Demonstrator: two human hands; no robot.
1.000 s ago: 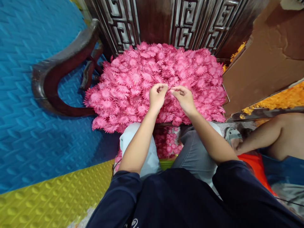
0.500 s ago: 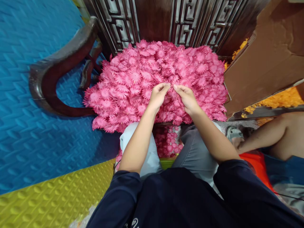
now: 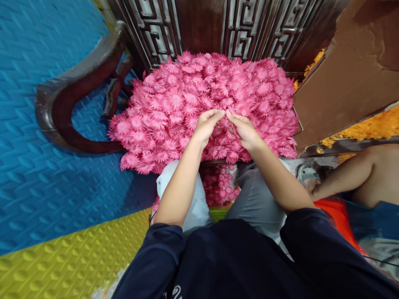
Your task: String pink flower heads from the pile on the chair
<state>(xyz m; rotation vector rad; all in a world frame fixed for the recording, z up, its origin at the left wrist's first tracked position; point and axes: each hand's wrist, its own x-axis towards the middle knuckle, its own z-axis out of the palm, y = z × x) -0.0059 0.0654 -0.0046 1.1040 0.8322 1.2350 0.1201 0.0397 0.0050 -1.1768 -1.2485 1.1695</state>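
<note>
In the head camera view, looking down, two bare hands meet over a wide, heaped pile of pink artificial flowers (image 3: 174,99), which lies on a dark wooden seat. The left hand (image 3: 205,126) has its thumb and index finger pressed together at the tips; whatever is between them is too small to make out. The right hand (image 3: 247,132) pinches too, its fingertips just beside the left's, with pink petals (image 3: 236,131) held under its curled fingers. Behind the pile rise dark wooden lattice panels (image 3: 245,31). At the picture's left, a curved dark wooden armrest (image 3: 56,106) stands against a blue textured mat (image 3: 18,166), with a yellow-green mat (image 3: 77,253) nearer the viewer. At the right, a brown cardboard sheet (image 3: 349,83) leans beside the flowers, and orange petals (image 3: 368,126) spread below it. Nearer, another person's bent leg (image 3: 349,172) ends in a gray clog (image 3: 307,172). More pink flowers (image 3: 227,185) show between the wearer's knees, below a navy shirt sleeve's reach.
</note>
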